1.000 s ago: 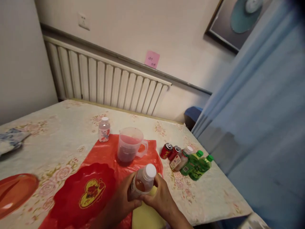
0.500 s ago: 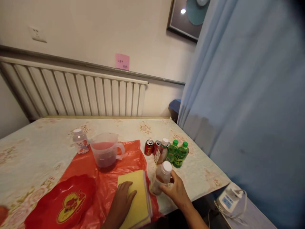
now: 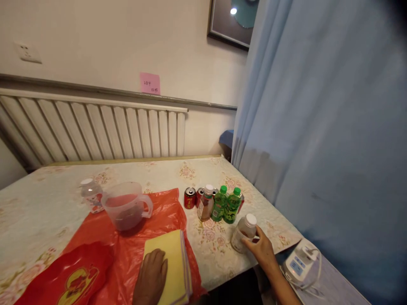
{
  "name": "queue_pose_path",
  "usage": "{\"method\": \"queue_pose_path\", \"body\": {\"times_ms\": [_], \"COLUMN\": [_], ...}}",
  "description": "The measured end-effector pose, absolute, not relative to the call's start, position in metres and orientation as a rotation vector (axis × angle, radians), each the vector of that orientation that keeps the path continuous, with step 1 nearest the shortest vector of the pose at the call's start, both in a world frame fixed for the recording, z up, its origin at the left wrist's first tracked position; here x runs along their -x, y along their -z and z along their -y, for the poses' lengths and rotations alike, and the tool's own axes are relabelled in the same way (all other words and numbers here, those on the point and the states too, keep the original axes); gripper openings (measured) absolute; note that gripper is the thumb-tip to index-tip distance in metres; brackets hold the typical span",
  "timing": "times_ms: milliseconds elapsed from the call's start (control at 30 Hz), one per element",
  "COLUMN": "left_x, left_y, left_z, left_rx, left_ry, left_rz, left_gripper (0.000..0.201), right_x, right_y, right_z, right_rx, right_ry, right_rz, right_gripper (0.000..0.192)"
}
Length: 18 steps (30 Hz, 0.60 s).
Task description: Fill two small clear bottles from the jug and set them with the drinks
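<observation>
Left hand: the left hand (image 3: 151, 275) lies flat, fingers together, on the yellow cloth (image 3: 170, 262); it grips nothing
Right hand: the right hand (image 3: 261, 250) is wrapped round the lower side of the bottle (image 3: 243, 233), holding it
Bottle: white-capped, tilted a little, its base on the table (image 3: 47, 212) close to the near edge, well right of the left hand
Under the left hand: the cloth lies on a red bag (image 3: 127, 250) spread over the flowered tablecloth
Right of the right hand: a white power strip (image 3: 297, 264) on a lower ledge; beyond it a blue curtain (image 3: 318, 127)
Beyond the right hand: two green bottles (image 3: 227, 205), a brown one, red cans (image 3: 190, 198), bunched together
Beyond the left hand: a jug (image 3: 125, 205) of red liquid on the bag; just left of it a small bottle (image 3: 90, 195)
Far: a radiator (image 3: 95, 131) along the wall; above it a pink note (image 3: 150, 83), a socket (image 3: 28, 52), a framed picture (image 3: 230, 21)
</observation>
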<state>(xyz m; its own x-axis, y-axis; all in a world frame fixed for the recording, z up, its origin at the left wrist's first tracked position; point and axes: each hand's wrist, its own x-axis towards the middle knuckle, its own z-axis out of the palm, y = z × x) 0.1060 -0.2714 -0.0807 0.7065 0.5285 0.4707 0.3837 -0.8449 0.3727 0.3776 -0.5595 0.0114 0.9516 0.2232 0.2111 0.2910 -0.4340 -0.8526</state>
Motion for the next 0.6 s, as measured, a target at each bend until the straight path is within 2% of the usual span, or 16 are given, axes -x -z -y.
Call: {"method": "queue_pose_path", "body": {"times_ms": [600], "left_x": [-0.107], "left_y": [0.080], "left_z": [0.272], "left_rx": [-2.689], "left_ry": [-0.886], "left_rz": [-0.715], "left_gripper": [0.019], "right_x": [-0.401], "right_y": [-0.003], "right_z": [0.526], "right_rx": [1.971], "right_ry": [0.095], "right_rz": [0.445], "right_gripper": [0.064]}}
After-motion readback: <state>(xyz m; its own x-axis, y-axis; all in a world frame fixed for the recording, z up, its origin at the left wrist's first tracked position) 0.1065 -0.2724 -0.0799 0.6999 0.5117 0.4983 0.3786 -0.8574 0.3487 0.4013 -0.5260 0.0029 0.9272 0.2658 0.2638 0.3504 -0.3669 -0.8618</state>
